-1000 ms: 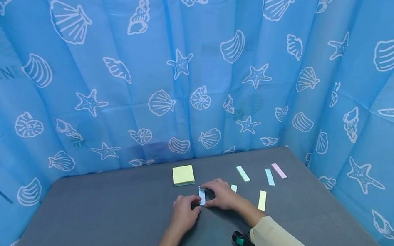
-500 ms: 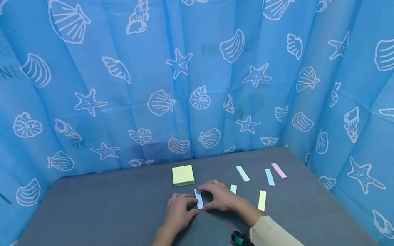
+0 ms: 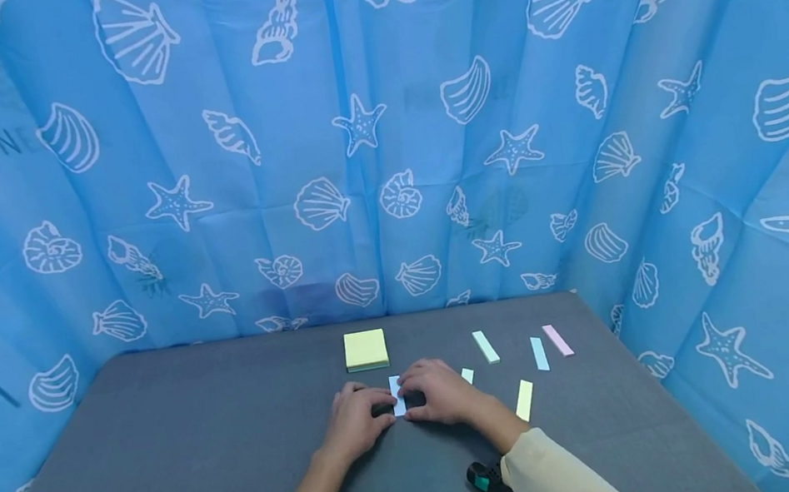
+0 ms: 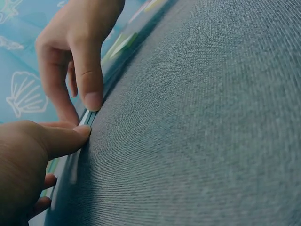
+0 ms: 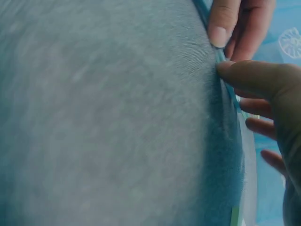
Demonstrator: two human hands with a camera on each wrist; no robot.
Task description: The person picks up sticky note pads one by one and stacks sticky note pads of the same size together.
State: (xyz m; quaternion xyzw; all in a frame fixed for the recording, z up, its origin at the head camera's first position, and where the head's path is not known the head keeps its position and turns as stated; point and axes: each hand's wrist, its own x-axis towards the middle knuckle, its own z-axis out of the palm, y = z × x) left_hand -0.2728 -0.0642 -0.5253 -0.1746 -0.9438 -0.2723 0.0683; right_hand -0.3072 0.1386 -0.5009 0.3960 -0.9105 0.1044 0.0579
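Pale blue strip (image 3: 397,393) is between your two hands, near the middle of the grey table (image 3: 202,441), a little nearer to you than the yellow square pad (image 3: 365,351). Your left hand (image 3: 354,422) pinches it from the left side with curled fingers and thumb. Your right hand (image 3: 439,391) pinches it from the right, with the thumb at the near end and a finger toward the far end. Whether the strip lies flat on the cloth or slightly above it, I cannot tell. To the right of your right hand you have a light green strip (image 3: 486,347), a blue strip (image 3: 540,354), a pink strip (image 3: 558,341) and a yellow strip (image 3: 525,401), all apart from each other. One small pale strip (image 3: 468,375) is partly hidden by your right hand. Behind the table hangs a blue curtain (image 3: 304,141) with white shells and starfish.
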